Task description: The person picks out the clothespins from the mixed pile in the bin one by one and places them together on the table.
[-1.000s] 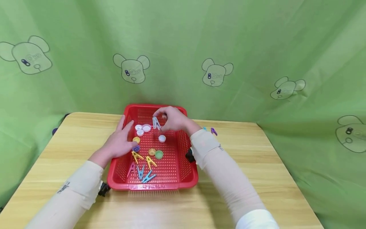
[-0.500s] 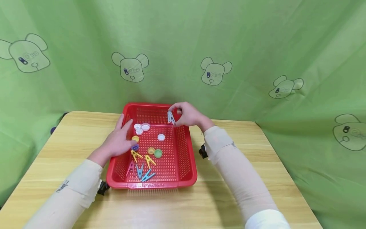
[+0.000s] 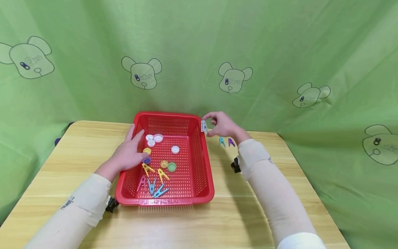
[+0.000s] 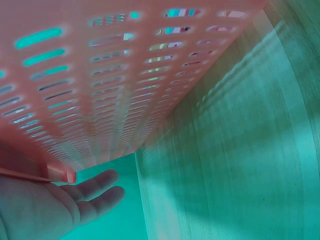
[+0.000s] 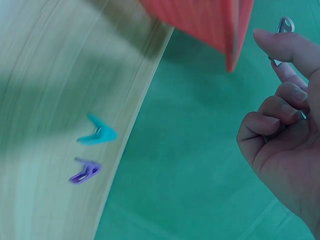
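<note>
Between thumb and index finger, my right hand pinches a pale grey clothespin, just above the far right corner of a red plastic basket. The right wrist view shows the same clothespin at the fingertips, the other fingers curled toward the palm. My left hand rests across the basket's left rim, thumb reaching inside. In the left wrist view, two of its fingers extend straight outside the basket wall. Right of the basket, a teal clothespin and a purple clothespin lie on the table.
Inside the basket lie several bottle caps, among them a white cap and a green cap. Yellow, pink and blue clothespins, such as a yellow clothespin, lie near its front. A green curtain hangs behind the wooden table.
My right hand has carried the grey clothespin rightward from over the basket's interior to its far right corner. The teal and purple clothespins are uncovered. My left hand has stayed on the rim.
</note>
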Action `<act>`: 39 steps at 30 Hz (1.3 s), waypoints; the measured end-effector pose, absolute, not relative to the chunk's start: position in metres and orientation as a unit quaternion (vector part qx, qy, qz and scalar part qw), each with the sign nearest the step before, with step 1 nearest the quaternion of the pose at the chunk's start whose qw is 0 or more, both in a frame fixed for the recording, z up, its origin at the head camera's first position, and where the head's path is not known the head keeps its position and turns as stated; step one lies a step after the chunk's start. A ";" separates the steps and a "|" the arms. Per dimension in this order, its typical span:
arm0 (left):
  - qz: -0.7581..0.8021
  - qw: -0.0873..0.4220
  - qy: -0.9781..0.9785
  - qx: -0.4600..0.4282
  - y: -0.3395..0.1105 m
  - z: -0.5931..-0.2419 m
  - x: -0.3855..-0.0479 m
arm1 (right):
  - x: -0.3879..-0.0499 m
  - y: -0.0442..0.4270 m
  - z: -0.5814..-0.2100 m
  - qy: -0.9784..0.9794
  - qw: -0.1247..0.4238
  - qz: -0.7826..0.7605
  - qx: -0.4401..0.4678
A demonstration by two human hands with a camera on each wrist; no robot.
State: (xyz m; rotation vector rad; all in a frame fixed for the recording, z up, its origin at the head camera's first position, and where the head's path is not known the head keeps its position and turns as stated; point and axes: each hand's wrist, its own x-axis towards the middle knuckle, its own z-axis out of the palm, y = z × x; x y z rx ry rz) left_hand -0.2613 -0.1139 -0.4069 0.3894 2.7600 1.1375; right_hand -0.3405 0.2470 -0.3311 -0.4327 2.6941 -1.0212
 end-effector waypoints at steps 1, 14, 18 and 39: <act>0.377 0.065 0.915 0.128 -0.114 -0.407 -0.262 | -0.340 0.251 -0.332 0.919 0.112 -0.350 -0.144; 0.371 0.052 0.919 0.123 -0.118 -0.405 -0.264 | -0.346 0.294 -0.344 0.927 0.105 -0.341 -0.115; 0.363 0.047 0.922 0.126 -0.119 -0.403 -0.264 | -0.348 0.307 -0.351 0.932 0.099 -0.331 -0.110; 0.384 0.060 0.914 0.118 -0.114 -0.412 -0.263 | -0.343 0.368 -0.391 0.946 0.076 -0.311 -0.057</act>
